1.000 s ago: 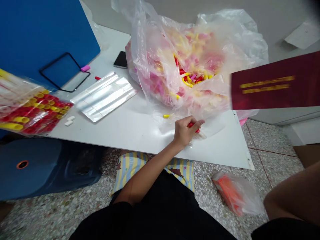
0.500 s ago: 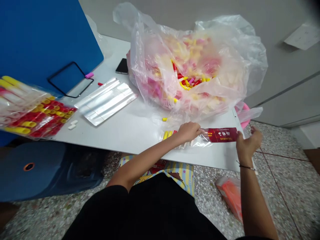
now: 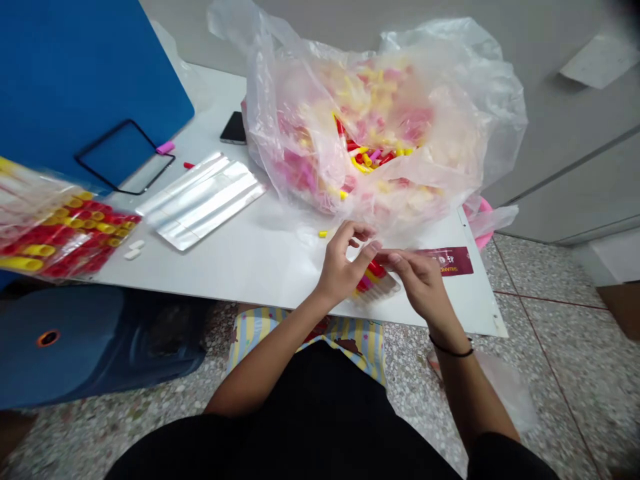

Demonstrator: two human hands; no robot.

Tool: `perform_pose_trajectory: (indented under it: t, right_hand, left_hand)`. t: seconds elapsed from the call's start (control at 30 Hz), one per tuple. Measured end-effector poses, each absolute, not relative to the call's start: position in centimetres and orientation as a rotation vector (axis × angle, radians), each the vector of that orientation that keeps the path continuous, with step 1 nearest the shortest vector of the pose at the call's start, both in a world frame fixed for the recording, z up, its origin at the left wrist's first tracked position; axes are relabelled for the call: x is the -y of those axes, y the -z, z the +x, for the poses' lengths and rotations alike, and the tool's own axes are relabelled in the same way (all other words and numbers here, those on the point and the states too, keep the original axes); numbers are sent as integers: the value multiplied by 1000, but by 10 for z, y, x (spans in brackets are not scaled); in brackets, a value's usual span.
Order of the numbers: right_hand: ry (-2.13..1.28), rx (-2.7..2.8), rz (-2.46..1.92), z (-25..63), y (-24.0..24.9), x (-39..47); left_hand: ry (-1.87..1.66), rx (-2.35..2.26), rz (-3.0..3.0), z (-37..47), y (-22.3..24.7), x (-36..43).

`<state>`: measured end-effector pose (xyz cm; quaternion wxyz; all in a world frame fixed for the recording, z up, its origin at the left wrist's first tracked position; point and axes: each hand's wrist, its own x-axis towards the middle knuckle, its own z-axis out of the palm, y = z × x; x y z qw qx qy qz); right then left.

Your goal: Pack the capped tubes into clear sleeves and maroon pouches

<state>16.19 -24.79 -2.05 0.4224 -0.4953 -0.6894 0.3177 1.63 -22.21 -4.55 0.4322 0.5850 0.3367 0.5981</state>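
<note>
Near the table's front edge lies a small clear plastic bag (image 3: 377,287) with red, yellow and pink tubes inside, partly covered by my fingers. My left hand (image 3: 345,263) is curled, thumb and fingertips closed at the bag's upper edge. From the other side my right hand (image 3: 420,280) pinches the same edge, its thumb almost meeting the left fingertips. Just beyond the right knuckles a dark red printed card (image 3: 457,261) lies on the table, one end hidden by that hand.
A big translucent sack (image 3: 390,133) full of coloured tubes fills the table's back. Leftward are clear flat sleeves (image 3: 200,200), a phone (image 3: 233,128), white pieces (image 3: 134,250), a black wire frame (image 3: 125,157) and a bag of long tubes (image 3: 75,233). A blue stool (image 3: 90,347) stands below.
My right hand has let go of the red card, now flat on the table, and moved left to the small bag. My left hand has moved left and up. The view has shifted slightly.
</note>
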Motion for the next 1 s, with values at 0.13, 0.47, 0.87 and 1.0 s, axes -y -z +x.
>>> perform_pose_trajectory:
  t: [0.13, 0.47, 0.87, 1.0]
  right_hand:
    - [-708, 1899, -1189, 156, 7, 243]
    - [-367, 1674, -1040, 142, 31, 247]
    - [-501, 1678, -1331, 162, 52, 258]
    - [-412, 1581, -1244, 161, 53, 259]
  left_hand:
    - [-1532, -762, 1412, 5, 50, 226]
    - [-1499, -818, 1296, 16, 65, 238]
    - [-1626, -1008, 1366, 28, 76, 239]
    - [-1463, -875, 1364, 28, 73, 236]
